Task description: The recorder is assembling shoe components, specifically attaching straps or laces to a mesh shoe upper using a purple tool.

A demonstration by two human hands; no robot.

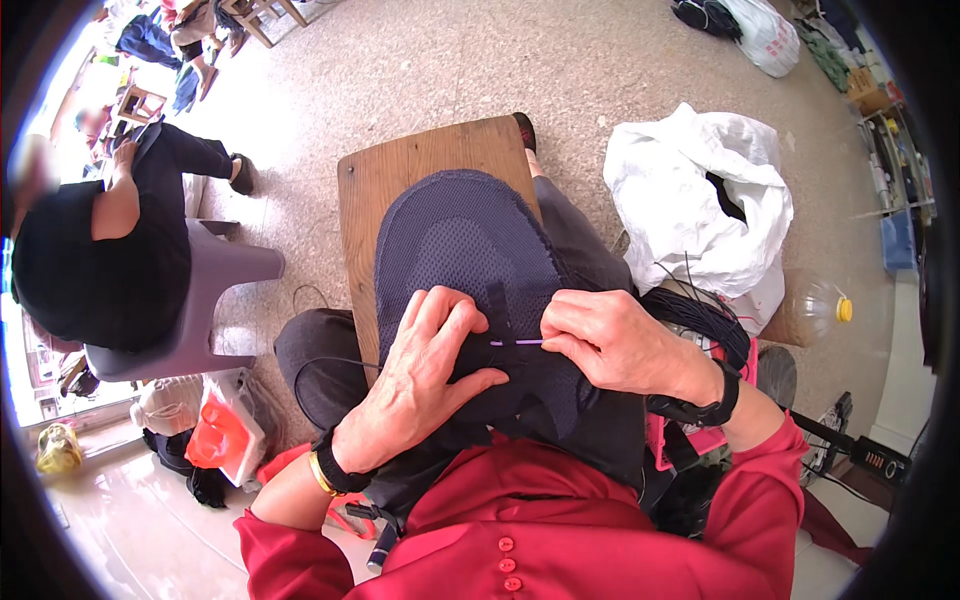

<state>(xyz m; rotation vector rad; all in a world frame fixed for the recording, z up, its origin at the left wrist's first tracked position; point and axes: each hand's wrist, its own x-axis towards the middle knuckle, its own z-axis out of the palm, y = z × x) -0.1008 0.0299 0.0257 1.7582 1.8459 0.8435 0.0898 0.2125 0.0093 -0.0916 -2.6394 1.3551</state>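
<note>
A dark navy mesh piece [455,225] with a rounded far end and a thick border lies over my lap and a wooden board. My left hand [415,375] rests on its left side, fingers bent and thumb spread apart from them. From the right, my right hand [620,345] pinches a slim purple crochet hook [518,342], its tip pointing left across the mesh near a dark strap-like strip. A thin dark cord [335,362] runs in from the left to beside my left hand. Fabric under both hands is hidden.
The wooden board [360,220] extends ahead of me. At right are a white sack [690,180], a bundle of black cord [705,320] and a clear bottle [815,308] with a yellow cap. A person [105,250] sits on a grey stool [230,290] at left, near plastic bags [235,425].
</note>
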